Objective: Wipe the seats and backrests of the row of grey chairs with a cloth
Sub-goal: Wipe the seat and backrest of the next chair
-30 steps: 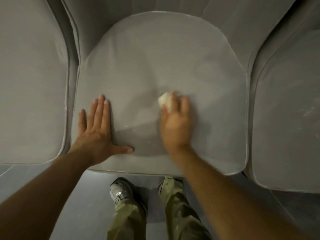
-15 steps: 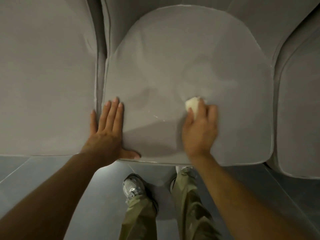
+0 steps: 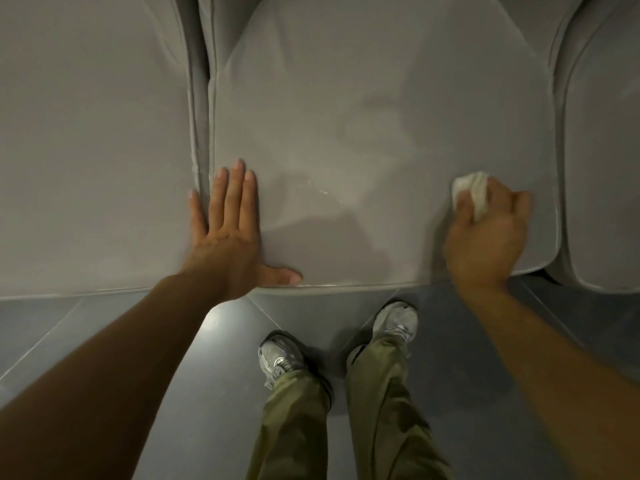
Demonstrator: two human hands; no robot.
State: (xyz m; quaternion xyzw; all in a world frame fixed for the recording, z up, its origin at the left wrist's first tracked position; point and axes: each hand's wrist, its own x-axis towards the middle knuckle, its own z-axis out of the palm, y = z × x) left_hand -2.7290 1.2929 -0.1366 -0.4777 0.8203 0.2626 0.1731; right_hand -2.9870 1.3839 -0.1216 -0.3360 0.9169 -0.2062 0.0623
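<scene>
The right hand [image 3: 485,233], fingers bunched round the cloth [image 3: 471,192], sits at the seat [image 3: 363,116]'s near-right corner; unwiped seat lies left (left hand [image 3: 225,233] flat, fingers together).

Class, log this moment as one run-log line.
left hand: flat on middle seat | right hand: pressing cloth near seat's right front corner | stage: wiping seat

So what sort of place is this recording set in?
Probably a waiting area or hall: identical grey padded seats stand side by side in a row on a smooth grey tiled floor. No sign or other furniture shows.
</scene>
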